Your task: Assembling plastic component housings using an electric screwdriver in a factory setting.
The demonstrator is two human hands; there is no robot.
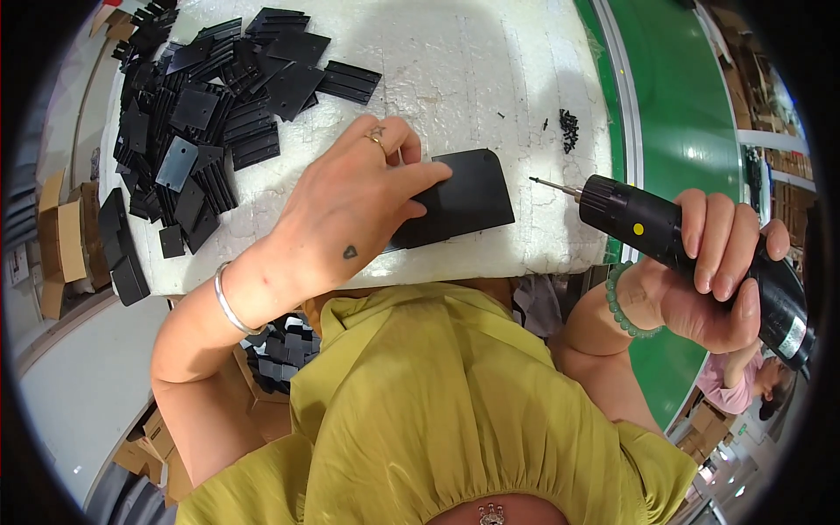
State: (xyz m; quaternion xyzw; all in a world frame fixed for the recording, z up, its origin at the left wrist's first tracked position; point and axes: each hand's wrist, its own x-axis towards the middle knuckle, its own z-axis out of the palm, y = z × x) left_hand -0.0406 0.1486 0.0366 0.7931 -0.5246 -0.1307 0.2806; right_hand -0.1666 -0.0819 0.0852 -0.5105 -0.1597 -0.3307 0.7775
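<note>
On the white foam slab [490, 70], near its front edge: black plate [468, 197], lying flat. Left hand [350, 210] rests on the plate's left part, fingers spread and pressing down, not curled around it. Right hand [709, 271] is closed around a black electric screwdriver [691, 254], bit pointing left at the plate's right edge, tip just short of it. Small heap of screws [569, 129] sits above the bit. Pile of black plates and finned parts [210, 114] fills the slab's left side. Green conveyor [682, 105] runs to the right.
</note>
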